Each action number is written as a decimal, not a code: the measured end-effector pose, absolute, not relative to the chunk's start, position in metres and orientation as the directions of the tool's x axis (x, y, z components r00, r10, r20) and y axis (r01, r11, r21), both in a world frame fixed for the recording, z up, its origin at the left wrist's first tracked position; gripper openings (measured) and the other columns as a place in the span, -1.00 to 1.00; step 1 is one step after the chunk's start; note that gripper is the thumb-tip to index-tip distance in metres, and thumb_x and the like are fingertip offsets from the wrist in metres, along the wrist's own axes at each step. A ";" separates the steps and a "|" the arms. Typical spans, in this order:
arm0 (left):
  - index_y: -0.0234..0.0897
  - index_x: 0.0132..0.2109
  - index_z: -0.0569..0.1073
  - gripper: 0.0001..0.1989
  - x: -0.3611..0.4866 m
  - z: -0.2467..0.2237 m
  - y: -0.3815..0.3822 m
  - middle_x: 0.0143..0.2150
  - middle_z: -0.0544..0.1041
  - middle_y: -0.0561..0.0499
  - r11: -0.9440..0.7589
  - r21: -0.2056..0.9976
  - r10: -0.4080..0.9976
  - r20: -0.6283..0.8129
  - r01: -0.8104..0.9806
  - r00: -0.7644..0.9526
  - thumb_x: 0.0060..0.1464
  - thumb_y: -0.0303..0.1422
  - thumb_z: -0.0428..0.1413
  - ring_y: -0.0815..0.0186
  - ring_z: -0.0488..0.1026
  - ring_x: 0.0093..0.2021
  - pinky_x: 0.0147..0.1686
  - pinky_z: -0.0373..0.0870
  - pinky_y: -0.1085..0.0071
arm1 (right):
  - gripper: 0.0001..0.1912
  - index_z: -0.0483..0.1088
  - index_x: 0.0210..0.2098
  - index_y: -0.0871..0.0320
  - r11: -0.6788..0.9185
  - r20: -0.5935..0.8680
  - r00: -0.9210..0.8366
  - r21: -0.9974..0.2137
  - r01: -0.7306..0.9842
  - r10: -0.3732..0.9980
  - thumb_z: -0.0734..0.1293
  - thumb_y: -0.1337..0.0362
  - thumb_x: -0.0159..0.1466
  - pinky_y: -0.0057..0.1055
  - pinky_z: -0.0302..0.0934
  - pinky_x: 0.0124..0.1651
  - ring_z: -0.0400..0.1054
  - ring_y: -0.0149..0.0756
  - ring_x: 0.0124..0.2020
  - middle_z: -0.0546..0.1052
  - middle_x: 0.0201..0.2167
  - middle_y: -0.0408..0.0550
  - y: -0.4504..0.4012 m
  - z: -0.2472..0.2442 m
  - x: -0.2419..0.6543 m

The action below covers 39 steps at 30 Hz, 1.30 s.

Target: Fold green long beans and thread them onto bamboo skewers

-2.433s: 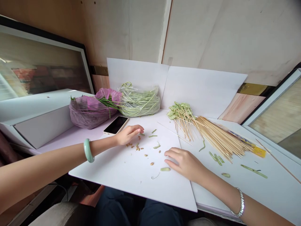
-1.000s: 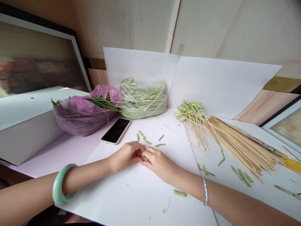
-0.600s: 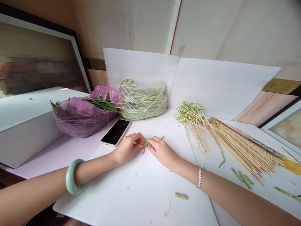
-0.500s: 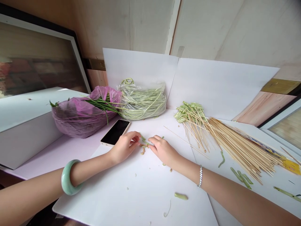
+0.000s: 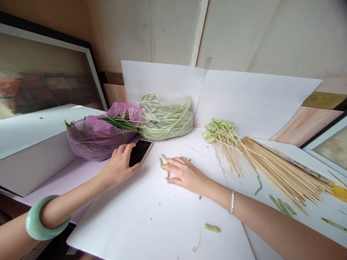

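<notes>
a brush from our splayed right hand (image 5: 189, 176) might scatter short green bean pieces (image 5: 161, 162); left hand (image 5: 118, 167) on flat black phone (image 5: 141, 150), grip unclear.

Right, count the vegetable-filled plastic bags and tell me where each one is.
2. The purple bag lies beyond the left hand and left of the phone; the clear bag sits behind the phone, before the upright white board. No others show.

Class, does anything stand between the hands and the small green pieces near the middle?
For the right hand, nothing visible: it is spread over and beside the green pieces. For the left hand, the phone lies partly in between.
</notes>
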State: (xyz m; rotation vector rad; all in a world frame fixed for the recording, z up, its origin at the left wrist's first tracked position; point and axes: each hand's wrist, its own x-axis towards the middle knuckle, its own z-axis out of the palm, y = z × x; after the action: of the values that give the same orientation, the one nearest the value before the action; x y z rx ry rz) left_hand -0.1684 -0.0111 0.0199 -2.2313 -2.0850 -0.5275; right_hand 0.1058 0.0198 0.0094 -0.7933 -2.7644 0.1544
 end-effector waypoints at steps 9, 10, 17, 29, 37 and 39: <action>-0.35 0.30 0.05 -0.19 -0.157 0.010 0.023 0.02 0.37 -0.37 0.106 0.084 0.990 0.084 0.991 -0.113 0.01 0.00 0.01 -0.19 0.32 0.06 -0.02 0.21 0.11 | -0.41 0.18 0.26 -0.01 0.871 0.094 -0.867 -0.094 0.482 0.489 0.21 -0.07 0.31 0.25 -0.15 0.25 -0.10 0.04 0.35 0.08 0.36 0.02 0.035 0.014 0.101; -0.38 0.29 0.06 -0.18 -0.155 0.010 0.031 0.00 0.38 -0.39 0.115 0.076 0.990 0.071 0.990 -0.121 0.00 0.01 0.02 -0.20 0.32 0.06 -0.01 0.20 0.12 | -0.40 0.18 0.26 0.00 0.870 0.091 -0.866 -0.088 0.485 0.492 0.20 -0.08 0.31 0.25 -0.16 0.25 -0.10 0.04 0.36 0.07 0.36 0.02 0.035 0.015 0.102; -0.42 0.18 0.16 -0.23 -0.145 0.020 0.063 0.03 0.35 -0.49 0.202 0.052 0.979 -0.012 0.978 -0.202 -0.07 -0.01 0.07 -0.24 0.33 0.05 -0.07 0.21 0.15 | -0.42 0.17 0.27 -0.03 0.863 0.088 -0.859 -0.049 0.502 0.504 0.21 -0.05 0.31 0.28 -0.22 0.27 -0.13 0.02 0.36 0.03 0.37 -0.03 0.031 0.020 0.116; -0.46 0.22 0.10 -0.13 -0.144 0.026 0.064 0.04 0.38 -0.52 0.230 0.119 0.973 -0.061 0.966 -0.224 -0.12 0.02 0.09 -0.24 0.35 0.07 -0.01 0.20 0.11 | -0.46 0.19 0.25 -0.06 0.823 0.136 -0.812 -0.077 0.563 0.568 0.21 -0.03 0.32 0.33 -0.31 0.26 -0.08 0.00 0.35 0.11 0.35 -0.02 0.034 0.019 0.131; -0.28 -0.08 0.38 -0.62 -0.185 0.040 0.052 -0.24 0.55 -0.13 0.151 0.341 0.988 -0.041 0.928 -0.146 0.05 -0.24 -0.17 0.10 0.51 -0.19 -0.21 0.35 0.32 | -0.53 0.22 0.21 -0.03 0.727 0.273 -0.675 -0.209 0.654 0.686 0.19 0.02 0.35 0.22 -0.15 0.27 -0.03 -0.05 0.34 0.21 0.30 0.03 0.035 0.017 0.169; -0.25 -0.18 0.41 -0.67 -0.192 0.042 0.049 -0.31 0.54 -0.05 0.106 0.381 0.994 -0.017 0.918 -0.108 0.02 -0.26 -0.15 0.15 0.50 -0.24 -0.25 0.35 0.35 | -0.55 0.21 0.21 0.00 0.701 0.337 -0.618 -0.253 0.667 0.710 0.17 0.08 0.36 0.14 -0.06 0.27 -0.01 -0.07 0.33 0.23 0.28 0.06 0.031 0.010 0.181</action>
State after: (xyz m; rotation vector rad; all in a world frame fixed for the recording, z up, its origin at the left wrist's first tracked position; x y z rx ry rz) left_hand -0.1915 0.0488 0.0418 -2.2528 -2.5200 -0.4795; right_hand 0.1811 0.0312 0.0099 -1.0664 -2.4966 0.1432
